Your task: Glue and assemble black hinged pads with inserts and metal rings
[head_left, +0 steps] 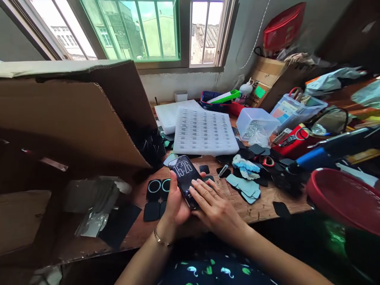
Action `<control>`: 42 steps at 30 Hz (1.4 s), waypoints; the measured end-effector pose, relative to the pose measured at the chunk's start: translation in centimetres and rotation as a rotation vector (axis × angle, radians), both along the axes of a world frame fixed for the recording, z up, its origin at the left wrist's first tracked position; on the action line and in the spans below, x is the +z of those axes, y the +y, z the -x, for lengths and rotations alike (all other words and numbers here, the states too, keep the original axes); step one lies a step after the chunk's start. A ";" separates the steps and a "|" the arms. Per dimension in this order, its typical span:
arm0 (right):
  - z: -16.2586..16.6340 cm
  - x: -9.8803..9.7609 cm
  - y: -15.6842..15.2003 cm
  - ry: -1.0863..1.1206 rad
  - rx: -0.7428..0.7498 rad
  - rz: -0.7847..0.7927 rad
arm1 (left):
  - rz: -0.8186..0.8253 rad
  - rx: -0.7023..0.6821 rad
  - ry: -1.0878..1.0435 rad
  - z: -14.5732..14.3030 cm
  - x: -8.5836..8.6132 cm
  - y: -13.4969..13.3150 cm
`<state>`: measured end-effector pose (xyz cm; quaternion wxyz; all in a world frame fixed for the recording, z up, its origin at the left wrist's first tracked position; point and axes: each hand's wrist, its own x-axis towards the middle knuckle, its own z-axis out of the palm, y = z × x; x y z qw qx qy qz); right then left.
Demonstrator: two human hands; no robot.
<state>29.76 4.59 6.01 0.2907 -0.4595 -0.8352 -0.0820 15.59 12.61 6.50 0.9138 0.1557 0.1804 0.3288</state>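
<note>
My left hand (173, 206) is wrapped round the lower part of a black smartphone (184, 176) whose lit screen reads 15:26. My right hand (212, 202) lies on the phone's lower end with its fingers stretched out flat over the screen. Both hands are above the front edge of a wooden worktable (255, 206). Black square pads with round rings (157, 189) lie just left of my left hand. Pale blue pads (246, 186) lie to the right of my right hand.
A white foam tray (204, 132) with rows of small metal pieces sits behind the phone. A large cardboard box (68, 118) fills the left. A clear tub of metal bits (257, 124), red tools, a blue-handled tool (317, 156) and a red basin (344, 196) crowd the right.
</note>
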 end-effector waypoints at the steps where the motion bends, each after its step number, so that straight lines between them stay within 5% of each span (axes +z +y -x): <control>1: -0.7 -0.2 -0.9 0.052 0.013 0.031 | 0.021 -0.043 -0.006 0.1 -0.5 -0.6; 5: -3.7 -0.2 -2.5 0.227 0.066 0.017 | 0.015 -0.107 -0.030 1.1 -1.0 -1.7; 11: -4.0 -0.4 -2.5 0.136 0.226 0.046 | -0.085 -0.109 0.016 0.9 0.2 -1.8; 17: -4.6 1.1 -0.6 0.299 -0.066 0.032 | -0.332 -0.130 0.128 1.3 -0.4 -1.8; 20: -4.4 0.9 -0.9 0.311 -0.031 0.023 | -0.383 -0.103 0.150 1.4 -0.8 -1.6; 27: -3.2 -1.1 -2.4 0.246 0.182 -0.026 | -0.322 -0.043 0.148 1.1 -0.5 -0.9; 36: -3.0 -2.2 -2.2 0.318 0.205 -0.070 | 0.044 -0.017 0.058 0.2 0.5 -1.2; 42: -3.2 -2.2 -2.1 0.334 0.219 -0.019 | 0.124 0.031 0.085 0.0 0.2 -1.5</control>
